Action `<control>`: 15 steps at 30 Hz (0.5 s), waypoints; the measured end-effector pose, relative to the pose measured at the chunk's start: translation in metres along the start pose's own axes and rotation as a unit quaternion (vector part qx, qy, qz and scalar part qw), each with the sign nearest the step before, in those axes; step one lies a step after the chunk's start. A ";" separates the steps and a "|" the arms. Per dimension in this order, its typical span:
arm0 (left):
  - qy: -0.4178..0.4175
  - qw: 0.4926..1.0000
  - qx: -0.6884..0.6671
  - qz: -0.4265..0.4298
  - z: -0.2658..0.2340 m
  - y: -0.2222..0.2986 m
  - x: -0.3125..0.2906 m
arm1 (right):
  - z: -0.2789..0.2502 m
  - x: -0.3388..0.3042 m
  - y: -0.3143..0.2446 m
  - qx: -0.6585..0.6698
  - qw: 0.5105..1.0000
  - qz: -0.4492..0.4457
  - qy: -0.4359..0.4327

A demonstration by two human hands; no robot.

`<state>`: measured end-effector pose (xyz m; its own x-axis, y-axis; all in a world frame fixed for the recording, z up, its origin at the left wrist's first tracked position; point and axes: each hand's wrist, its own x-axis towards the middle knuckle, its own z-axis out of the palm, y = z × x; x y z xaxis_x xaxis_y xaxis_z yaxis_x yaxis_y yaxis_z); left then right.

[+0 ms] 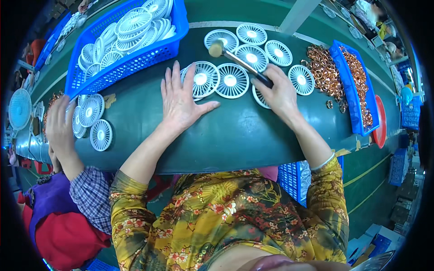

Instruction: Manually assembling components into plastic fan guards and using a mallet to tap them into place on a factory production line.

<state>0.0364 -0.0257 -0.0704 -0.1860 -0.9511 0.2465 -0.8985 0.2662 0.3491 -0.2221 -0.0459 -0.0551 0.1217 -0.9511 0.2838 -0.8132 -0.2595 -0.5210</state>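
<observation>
The dark green worktop [217, 133] is running beneath everything; the large blue basket [131, 68] is standing on it, holding a heap of white discs; the blue tray [347, 86] is sitting well to the basket's right, copper-coloured rings [323, 70] lying in it and heaped along its basket-facing side; the left hand [178, 101] is resting just off the basket's near right corner, its grip lying apart with fingers spreading; the right hand [280, 92] is holding farther right of the basket, its grip clamping on the dark handle of the brush [242, 63]; the brush's long axis is slanting toward the basket, bristles at that end, though whether they are touching a disc I cannot tell; the slotted white disc [205, 79] by the left fingers is lying basketward of the right grip, the left hand being nearer.
</observation>
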 end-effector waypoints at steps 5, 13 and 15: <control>0.021 0.998 -0.051 0.002 0.006 0.007 0.021 | -0.031 0.016 0.009 0.038 0.997 0.055 0.033; 0.042 0.994 -0.093 0.041 0.007 -0.005 0.022 | -0.056 -0.029 0.048 -0.149 0.986 0.067 0.024; 0.058 0.993 -0.087 0.058 0.008 -0.007 0.023 | -0.046 -0.028 0.047 -0.164 0.983 0.079 0.016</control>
<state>0.0352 -0.0511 -0.0747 -0.2287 -0.8904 0.3936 -0.7896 0.4062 0.4599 -0.2904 -0.0241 -0.0503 -0.0348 -0.9679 0.2489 -0.9610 -0.0360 -0.2743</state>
